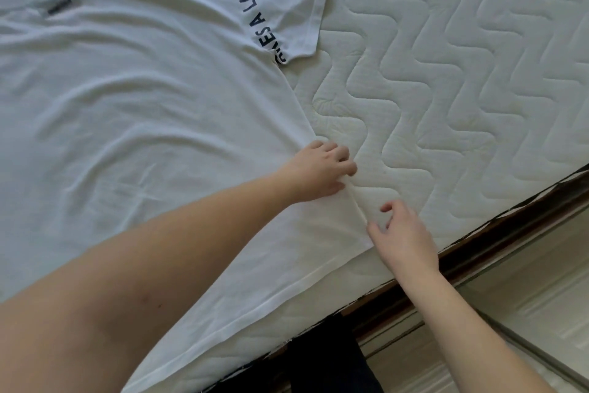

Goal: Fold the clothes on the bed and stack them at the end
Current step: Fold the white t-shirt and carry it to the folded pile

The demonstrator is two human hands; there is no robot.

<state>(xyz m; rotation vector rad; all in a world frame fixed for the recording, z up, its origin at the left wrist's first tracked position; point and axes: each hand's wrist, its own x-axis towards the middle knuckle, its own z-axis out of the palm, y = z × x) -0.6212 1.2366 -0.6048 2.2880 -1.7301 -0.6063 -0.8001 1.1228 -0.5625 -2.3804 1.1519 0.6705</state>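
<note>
Quilted mattress (pixel 446 74) lies bare beyond your fingers while the white T-shirt (pixel 143 105) sits spread flat and unfolded, your left hand (pixel 318 169) curling onto its side seam, your right hand (pixel 401 233) loosely open, holding nothing, beside the hem corner, so folding and stacking remain.

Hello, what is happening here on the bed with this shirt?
A person is laying out a white T-shirt on a bare quilted mattress, apparently preparing to fold it. The shirt lies spread flat, not yet folded, with dark lettering along one sleeve. The left hand rests on the shirt's side edge, fingers curled at the fabric. The right hand is at the bottom corner near the hem, fingers loosely bent; whether it pinches the cloth is unclear. No folded stack is visible.
</note>
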